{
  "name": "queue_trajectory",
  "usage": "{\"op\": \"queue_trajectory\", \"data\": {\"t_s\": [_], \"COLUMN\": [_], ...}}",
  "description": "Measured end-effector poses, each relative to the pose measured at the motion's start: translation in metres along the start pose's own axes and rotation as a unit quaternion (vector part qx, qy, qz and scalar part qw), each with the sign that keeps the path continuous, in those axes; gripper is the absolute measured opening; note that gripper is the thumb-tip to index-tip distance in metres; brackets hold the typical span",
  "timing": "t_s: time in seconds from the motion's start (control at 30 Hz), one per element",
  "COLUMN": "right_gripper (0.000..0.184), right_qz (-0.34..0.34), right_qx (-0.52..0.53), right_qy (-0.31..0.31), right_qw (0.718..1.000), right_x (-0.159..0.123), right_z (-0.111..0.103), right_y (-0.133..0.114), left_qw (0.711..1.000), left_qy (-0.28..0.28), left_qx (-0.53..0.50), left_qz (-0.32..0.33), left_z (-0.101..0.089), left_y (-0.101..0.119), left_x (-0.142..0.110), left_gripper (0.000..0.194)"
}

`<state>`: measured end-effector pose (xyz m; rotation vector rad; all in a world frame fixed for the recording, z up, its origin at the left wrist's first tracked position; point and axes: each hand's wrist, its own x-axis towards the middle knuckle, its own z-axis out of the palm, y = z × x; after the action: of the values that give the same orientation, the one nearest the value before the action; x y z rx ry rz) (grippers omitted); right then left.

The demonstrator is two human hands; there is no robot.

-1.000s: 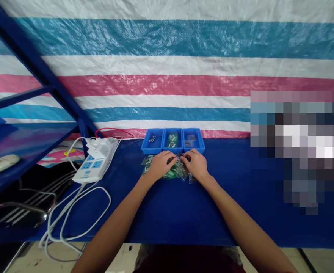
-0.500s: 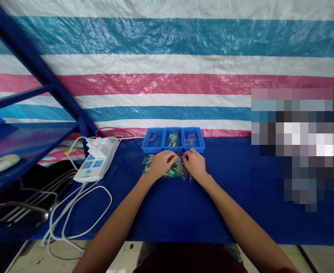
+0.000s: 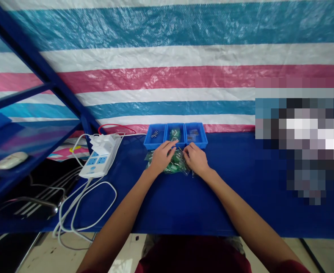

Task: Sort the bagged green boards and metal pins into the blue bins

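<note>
The right hand [image 3: 196, 159] has its fingers pinched on a slender metallic piece [image 3: 179, 148]; the piece lies just above the pile of small clear bags [image 3: 172, 167], between the two hands, its long axis slanting from the right fingertips up and to the left in the view, its free end pointing away from the wearer; its other end is hidden by the fingers, and it is too small to tell its exact kind.

The left hand [image 3: 161, 157] has its fingers extended and its thumb apart from them, released, over the left part of the pile; whether its fingertips touch a bag, I cannot tell.

The bags show green and white contents, partly covered by both hands; a darker part of the pile lies by the right hand, its contents hard to make out.

Just beyond the hands, three blue bins stand side by side on the blue desk [image 3: 178, 204]; the left bin [image 3: 150, 146] holds a few short metallic pins [image 3: 154, 134], the middle bin [image 3: 174, 125] green-and-white bagged pieces, the right bin [image 3: 200, 145] small clear packets [image 3: 193, 135]; a white power strip [image 3: 94, 168] sits well to the left; a pixelated block hides the far right.
</note>
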<state>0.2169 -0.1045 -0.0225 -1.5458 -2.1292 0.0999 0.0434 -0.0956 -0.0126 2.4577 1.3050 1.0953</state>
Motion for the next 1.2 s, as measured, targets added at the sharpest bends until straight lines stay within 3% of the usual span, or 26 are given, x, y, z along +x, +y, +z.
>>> {"op": "queue_trajectory", "data": {"t_s": [0.27, 0.73, 0.97, 1.2], "right_gripper": [0.015, 0.027, 0.032, 0.033], "right_qz": [-0.079, -0.063, -0.078, -0.061], "right_qx": [0.021, 0.121, 0.169, 0.192], "right_qy": [-0.006, 0.063, 0.108, 0.102], "right_qw": [0.997, 0.989, 0.977, 0.974], "right_x": [-0.002, -0.004, -0.006, -0.005], "right_z": [-0.002, -0.005, -0.006, -0.006], "right_y": [0.003, 0.007, 0.006, 0.006], "left_qw": [0.999, 0.999, 0.999, 0.998], "left_qy": [-0.012, 0.020, -0.005, -0.009], "left_qx": [0.006, -0.037, -0.040, -0.060], "left_qz": [0.043, -0.031, -0.031, -0.014], "left_z": [0.004, 0.003, 0.002, -0.001], "left_y": [-0.012, -0.003, 0.000, 0.005], "left_x": [0.000, 0.000, 0.000, 0.000], "left_gripper": [0.032, 0.035, 0.037, 0.033]}}
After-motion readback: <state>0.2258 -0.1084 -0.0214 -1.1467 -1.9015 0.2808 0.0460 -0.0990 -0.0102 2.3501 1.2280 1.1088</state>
